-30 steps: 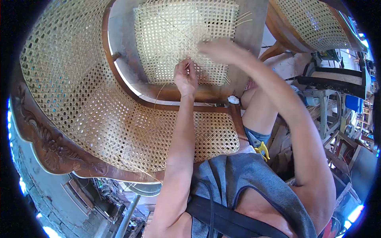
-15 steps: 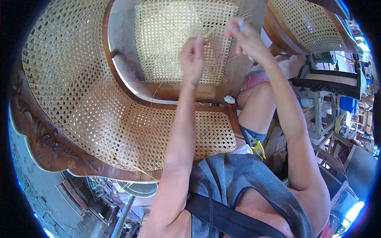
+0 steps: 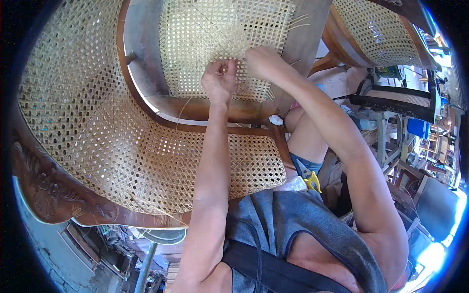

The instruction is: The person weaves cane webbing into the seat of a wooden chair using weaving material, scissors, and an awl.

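Note:
My left hand (image 3: 219, 81) is closed over the woven cane panel (image 3: 188, 46), thumb and fingertips curled together close to the weave. My right hand (image 3: 264, 62) is just to its right, its fingers bent down and pressed together at the panel. Anything thin in either pinch is too small to make out. The panel fills an opening in a wooden chair frame (image 3: 305, 34). Loose cane ends (image 3: 299, 22) stick out along its right edge, with more at the lower right corner.
A larger woven cane surface (image 3: 97, 132) with a carved wooden rim (image 3: 49, 190) spreads at left. Yellow-handled snips (image 3: 312, 182) lie by my lap. A whitish lump (image 3: 276, 120) sits on the frame. Another cane-panelled piece (image 3: 373, 34) and a dark frame (image 3: 393, 100) stand at right.
My right hand has come down and left from above the panel's right edge to the weave beside my left hand. My left hand has shifted slightly left and down.

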A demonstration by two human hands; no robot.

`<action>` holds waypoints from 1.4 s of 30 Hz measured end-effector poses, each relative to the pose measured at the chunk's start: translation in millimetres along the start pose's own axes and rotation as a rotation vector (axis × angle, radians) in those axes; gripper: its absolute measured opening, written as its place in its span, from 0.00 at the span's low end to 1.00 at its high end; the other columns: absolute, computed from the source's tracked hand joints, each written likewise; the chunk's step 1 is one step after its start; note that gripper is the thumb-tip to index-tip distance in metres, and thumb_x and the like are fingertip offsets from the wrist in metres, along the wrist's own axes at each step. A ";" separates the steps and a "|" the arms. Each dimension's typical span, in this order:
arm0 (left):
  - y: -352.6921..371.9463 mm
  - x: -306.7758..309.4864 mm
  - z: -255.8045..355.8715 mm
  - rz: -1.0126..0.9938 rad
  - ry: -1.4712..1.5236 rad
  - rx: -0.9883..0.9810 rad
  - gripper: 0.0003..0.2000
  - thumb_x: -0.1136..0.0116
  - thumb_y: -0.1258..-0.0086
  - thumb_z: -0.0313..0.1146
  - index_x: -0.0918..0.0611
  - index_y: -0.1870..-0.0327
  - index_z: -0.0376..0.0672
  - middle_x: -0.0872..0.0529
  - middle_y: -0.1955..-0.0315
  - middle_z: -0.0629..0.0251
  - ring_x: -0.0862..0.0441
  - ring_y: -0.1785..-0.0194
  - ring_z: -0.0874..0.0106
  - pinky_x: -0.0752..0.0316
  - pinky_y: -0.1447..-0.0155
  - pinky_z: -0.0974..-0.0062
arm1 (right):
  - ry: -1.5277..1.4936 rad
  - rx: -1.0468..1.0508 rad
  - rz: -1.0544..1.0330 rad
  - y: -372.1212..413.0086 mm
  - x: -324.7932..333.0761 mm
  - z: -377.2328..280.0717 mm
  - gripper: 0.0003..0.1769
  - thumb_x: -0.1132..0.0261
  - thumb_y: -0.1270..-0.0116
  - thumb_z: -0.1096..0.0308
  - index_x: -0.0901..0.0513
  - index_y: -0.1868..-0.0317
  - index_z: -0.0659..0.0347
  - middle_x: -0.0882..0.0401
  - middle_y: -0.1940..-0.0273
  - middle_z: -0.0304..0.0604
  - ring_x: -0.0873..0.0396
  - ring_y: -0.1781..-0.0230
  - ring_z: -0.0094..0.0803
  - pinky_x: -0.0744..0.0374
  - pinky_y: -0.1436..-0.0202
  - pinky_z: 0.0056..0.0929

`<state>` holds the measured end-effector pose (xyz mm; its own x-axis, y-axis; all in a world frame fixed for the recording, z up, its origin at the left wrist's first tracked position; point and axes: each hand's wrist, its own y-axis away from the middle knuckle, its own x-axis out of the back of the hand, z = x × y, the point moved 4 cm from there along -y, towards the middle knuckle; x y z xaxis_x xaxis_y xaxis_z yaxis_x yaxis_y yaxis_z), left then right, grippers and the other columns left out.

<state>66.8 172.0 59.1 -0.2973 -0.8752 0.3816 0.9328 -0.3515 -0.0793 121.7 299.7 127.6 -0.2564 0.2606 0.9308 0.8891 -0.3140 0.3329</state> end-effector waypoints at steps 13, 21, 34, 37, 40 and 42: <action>-6.4 -16.1 -19.3 -0.182 0.017 0.081 0.13 0.36 0.36 0.44 0.12 0.62 0.42 0.13 0.67 0.54 0.15 0.64 0.58 0.21 0.56 0.63 | 0.042 -0.027 -0.049 1.5 11.8 -8.3 0.13 0.36 0.42 0.69 0.15 0.62 0.72 0.17 0.59 0.64 0.17 0.54 0.53 0.19 0.49 0.46; -0.5 1.3 9.4 -0.156 -0.127 -0.089 0.11 0.33 0.37 0.38 0.13 0.59 0.42 0.13 0.66 0.58 0.15 0.64 0.64 0.21 0.59 0.67 | 0.149 -0.098 -0.077 0.2 4.8 -0.9 0.13 0.41 0.37 0.69 0.13 0.58 0.64 0.15 0.56 0.56 0.15 0.53 0.47 0.19 0.51 0.45; 4.8 -32.8 39.5 -0.268 0.526 -0.092 0.08 0.35 0.32 0.33 0.14 0.56 0.40 0.15 0.70 0.68 0.23 0.71 0.81 0.26 0.66 0.81 | 0.060 0.009 0.183 48.9 63.2 34.9 0.22 0.46 0.28 0.52 0.15 0.66 0.61 0.16 0.63 0.59 0.17 0.60 0.56 0.20 0.55 0.52; -0.9 -28.7 19.3 -0.190 0.541 -0.053 0.06 0.34 0.32 0.30 0.14 0.61 0.37 0.16 0.73 0.71 0.25 0.70 0.84 0.28 0.65 0.84 | -0.079 -0.103 0.019 28.8 36.1 26.9 0.17 0.44 0.31 0.60 0.14 0.64 0.64 0.15 0.61 0.58 0.16 0.57 0.53 0.19 0.53 0.49; 0.4 -25.3 6.3 -0.125 0.464 0.033 0.06 0.34 0.33 0.29 0.15 0.64 0.34 0.15 0.72 0.70 0.23 0.69 0.83 0.27 0.64 0.84 | -0.019 -0.135 -0.053 18.5 19.9 23.3 0.14 0.42 0.36 0.65 0.14 0.62 0.67 0.15 0.60 0.58 0.16 0.56 0.51 0.18 0.53 0.47; 0.3 -22.4 6.9 -0.052 0.338 -0.105 0.08 0.33 0.34 0.30 0.15 0.63 0.34 0.16 0.74 0.69 0.22 0.70 0.82 0.26 0.64 0.82 | -0.009 -0.105 -0.039 13.6 17.2 22.0 0.13 0.42 0.39 0.68 0.14 0.62 0.68 0.15 0.60 0.58 0.15 0.56 0.50 0.18 0.54 0.45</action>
<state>75.2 193.8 56.9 -0.4106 -0.9097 0.0629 0.8939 -0.4152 -0.1689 137.8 319.9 144.7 -0.2866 0.2828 0.9154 0.8336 -0.3972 0.3837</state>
